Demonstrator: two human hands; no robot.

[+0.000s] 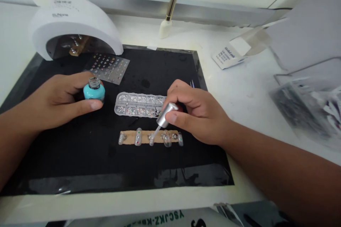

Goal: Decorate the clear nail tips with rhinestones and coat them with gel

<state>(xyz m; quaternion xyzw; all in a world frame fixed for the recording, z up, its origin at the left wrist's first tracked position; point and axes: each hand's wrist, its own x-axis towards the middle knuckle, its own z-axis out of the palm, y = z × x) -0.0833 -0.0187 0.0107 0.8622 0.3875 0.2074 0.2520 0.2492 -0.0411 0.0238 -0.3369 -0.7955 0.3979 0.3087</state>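
Held between the thumb and fingers of my left hand (65,97) is an uncapped turquoise nail polish bottle (94,94). My right hand (198,111) grips a nail polish brush (165,116) by its silver cap. The brush tip points down onto the middle false nail (151,139). Several clear false nails with small coloured dots, such as this one (138,137), are fixed along a tan strip (130,137) on the black mat. Just behind the strip lies a clear case of rhinestones (137,104), partly covered by my right hand.
A white nail lamp (77,14) stands at the back left, with another strip (79,46) inside. A sticker sheet (113,67) lies before it. Farther back are a white polish bottle (165,28) and an alcohol pads box (230,55). Plastic bags (298,106) lie at right.
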